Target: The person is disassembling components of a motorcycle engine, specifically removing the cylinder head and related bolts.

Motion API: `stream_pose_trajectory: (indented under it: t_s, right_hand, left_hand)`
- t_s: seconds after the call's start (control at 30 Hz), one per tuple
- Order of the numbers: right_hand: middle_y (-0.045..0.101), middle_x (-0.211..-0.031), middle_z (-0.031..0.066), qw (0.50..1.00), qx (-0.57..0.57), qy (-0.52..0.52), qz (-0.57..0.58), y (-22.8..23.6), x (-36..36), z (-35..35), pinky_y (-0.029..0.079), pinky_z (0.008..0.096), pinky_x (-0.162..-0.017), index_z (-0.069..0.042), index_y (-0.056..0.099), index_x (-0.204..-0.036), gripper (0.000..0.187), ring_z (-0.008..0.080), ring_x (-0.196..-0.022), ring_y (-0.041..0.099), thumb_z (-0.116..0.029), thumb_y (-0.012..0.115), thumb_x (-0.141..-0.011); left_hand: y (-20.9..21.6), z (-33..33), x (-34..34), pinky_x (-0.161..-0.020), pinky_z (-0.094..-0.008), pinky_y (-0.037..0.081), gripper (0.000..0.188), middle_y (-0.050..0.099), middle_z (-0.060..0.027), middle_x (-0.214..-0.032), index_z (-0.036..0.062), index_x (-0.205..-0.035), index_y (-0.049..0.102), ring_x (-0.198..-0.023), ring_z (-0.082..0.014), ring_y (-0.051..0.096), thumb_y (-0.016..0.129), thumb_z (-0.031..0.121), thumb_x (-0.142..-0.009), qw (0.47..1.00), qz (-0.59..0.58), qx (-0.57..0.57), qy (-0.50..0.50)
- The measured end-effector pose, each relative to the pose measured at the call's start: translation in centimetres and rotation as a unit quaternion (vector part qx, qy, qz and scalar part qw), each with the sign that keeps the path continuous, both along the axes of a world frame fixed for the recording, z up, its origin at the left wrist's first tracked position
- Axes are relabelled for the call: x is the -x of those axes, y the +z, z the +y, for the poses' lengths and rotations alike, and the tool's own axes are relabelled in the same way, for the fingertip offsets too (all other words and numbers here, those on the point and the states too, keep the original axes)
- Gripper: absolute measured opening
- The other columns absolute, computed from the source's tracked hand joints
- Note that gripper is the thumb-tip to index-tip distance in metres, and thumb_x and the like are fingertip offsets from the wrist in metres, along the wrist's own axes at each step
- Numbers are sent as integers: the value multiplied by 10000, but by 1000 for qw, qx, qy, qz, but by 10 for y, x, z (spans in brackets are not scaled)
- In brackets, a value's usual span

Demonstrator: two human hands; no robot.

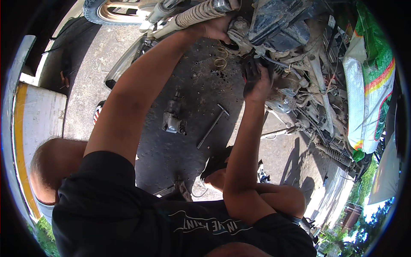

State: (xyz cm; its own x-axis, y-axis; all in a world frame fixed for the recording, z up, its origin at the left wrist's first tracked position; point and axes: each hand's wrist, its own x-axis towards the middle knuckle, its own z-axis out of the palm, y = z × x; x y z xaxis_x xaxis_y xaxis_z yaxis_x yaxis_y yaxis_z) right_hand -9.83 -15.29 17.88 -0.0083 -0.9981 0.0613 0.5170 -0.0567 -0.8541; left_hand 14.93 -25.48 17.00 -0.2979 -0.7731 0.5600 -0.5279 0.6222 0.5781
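My left hand (217, 29) reaches to the motorcycle, just below the ribbed fork boot (200, 16) and against a dusty metal part (239, 29). Its fingers are partly hidden there. My right hand (258, 83), its fingers blackened, is raised to the underside of the motorcycle, beneath the dirty dark plastic panel (280, 25). Those fingers are curled around something dark that I cannot make out. On the ground between my forearms lie a metal impact wrench (173, 120) and a T-handle wrench (212, 126).
A spoked wheel (100, 10) is at the upper left. Dusty frame parts and cables (314, 81) crowd the right, beside a green and white sack (370, 81). A coiled wire (220, 60) lies on the ground near my left hand. A white box-like panel (43, 113) stands at left.
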Motion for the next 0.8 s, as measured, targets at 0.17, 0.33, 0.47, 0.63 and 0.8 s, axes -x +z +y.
stream_pose_trajectory:
  t_s: [0.17, 0.33, 0.47, 0.63, 0.8]
  right_hand:
    - [646, -1214, 81, 990, 57, -20, 126, -18, -36, -3, 462, 324, -1006, 11, 610, -1222, 342, 188, -1132, 610, -98, 649, -900]
    - [637, -1209, 71, 985, 82, 13, 154, -25, -45, -3, 422, 316, -1011, 33, 606, -1240, 347, 168, -1119, 578, -70, 657, -912]
    - [610, -1368, 117, 976, 62, 59, 199, -23, -35, -7, 362, 323, -1087, 46, 535, -1403, 565, 202, -1222, 554, -195, 704, -921]
    - [625, -1344, 138, 963, 93, 101, 232, -15, -44, -3, 371, 324, -1069, 61, 564, -1362, 545, 213, -1210, 563, -225, 699, -919]
    - [723, -1125, 82, 908, 132, 117, 379, -8, -59, 10, 442, 297, -960, 27, 698, -1191, 386, 154, -1038, 616, -267, 685, -941]
  left_hand:
    - [1, 2, -2, -1107, -376, 433, 1103, 563, -226, -1370, -31, -1505, 314, -1282, -327, 547, 904, 129, -588, 999, 28, -13, -28]
    - [4, 4, -6, -1099, -368, 442, 1111, 571, -216, -1372, -23, -1509, 335, -1267, -310, 562, 915, 132, -573, 998, 41, 0, -41]
    - [2, 5, -5, -1102, -369, 442, 1120, 575, -207, -1373, -23, -1511, 338, -1268, -314, 563, 920, 133, -567, 997, 51, -17, -48]
    - [-9, 24, -23, -1126, -372, 414, 1071, 560, -198, -1390, -11, -1489, 353, -1318, -308, 517, 911, 132, -587, 995, 60, -81, 10]
    - [-41, 60, -49, -1098, -363, 430, 973, 568, -150, -1384, -7, -1477, 370, -1282, -271, 529, 868, 81, -645, 971, 108, -211, 40]
